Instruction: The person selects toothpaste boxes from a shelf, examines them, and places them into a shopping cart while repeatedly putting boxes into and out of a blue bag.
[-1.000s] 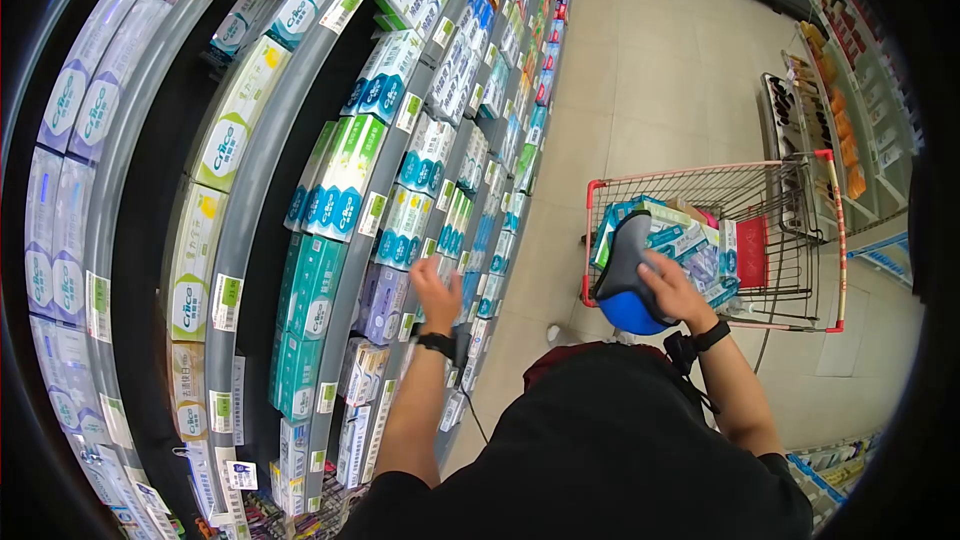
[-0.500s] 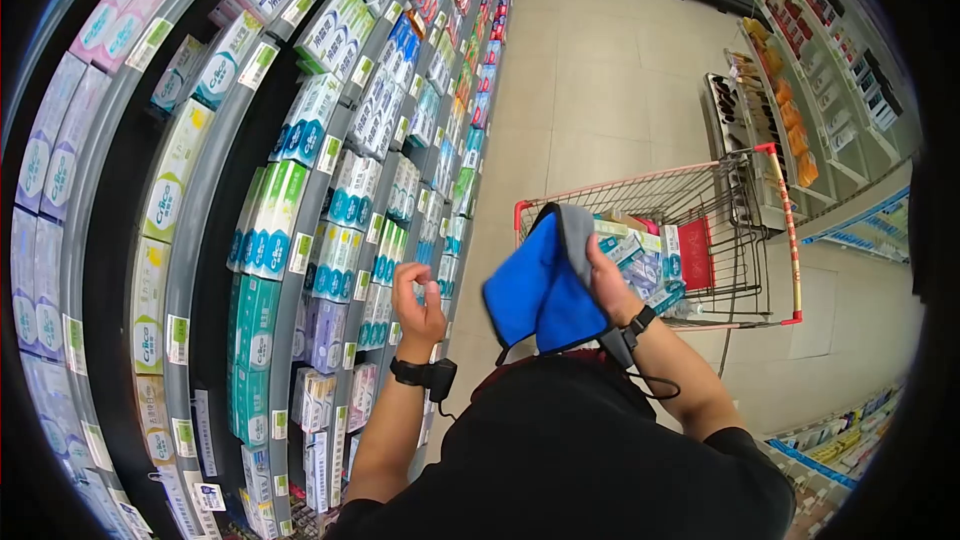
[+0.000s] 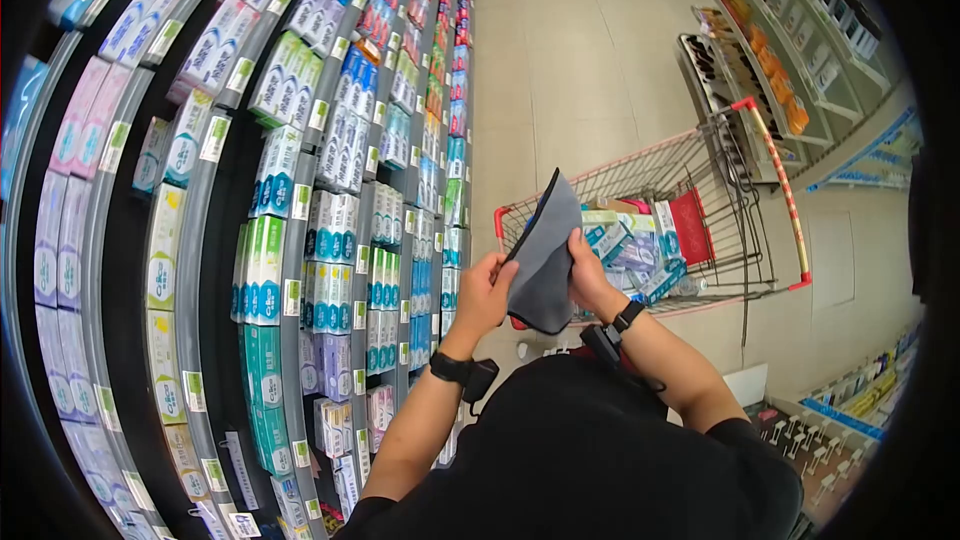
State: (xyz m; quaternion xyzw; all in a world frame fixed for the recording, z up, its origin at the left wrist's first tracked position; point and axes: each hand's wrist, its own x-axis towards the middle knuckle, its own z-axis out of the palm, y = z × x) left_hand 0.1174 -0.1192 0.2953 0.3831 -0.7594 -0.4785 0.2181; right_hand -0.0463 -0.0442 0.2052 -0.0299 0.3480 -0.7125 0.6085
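A cleaning cloth (image 3: pixel 547 270) with dark edging is held up in front of my body, its grey side in view and folded to a point at the top. My left hand (image 3: pixel 486 292) pinches its left edge. My right hand (image 3: pixel 591 275) grips the right edge, thumb on the grey face. Just beyond my right hand, toothpaste-like boxes (image 3: pixel 630 248) in teal, purple and white lie piled in the shopping cart (image 3: pixel 715 285).
Shelves of boxed toothpaste (image 3: pixel 265 270) rise close on my left, with price tags along their edges. A tiled floor (image 3: pixel 560 50) runs ahead. To the right stand more shelves (image 3: pixel 810 70) and a rack with hooks (image 3: pixel 815 455).
My left hand has moved from beside the shelf to the cloth and taken hold of its edge. The cloth has turned from its blue side to its grey side.
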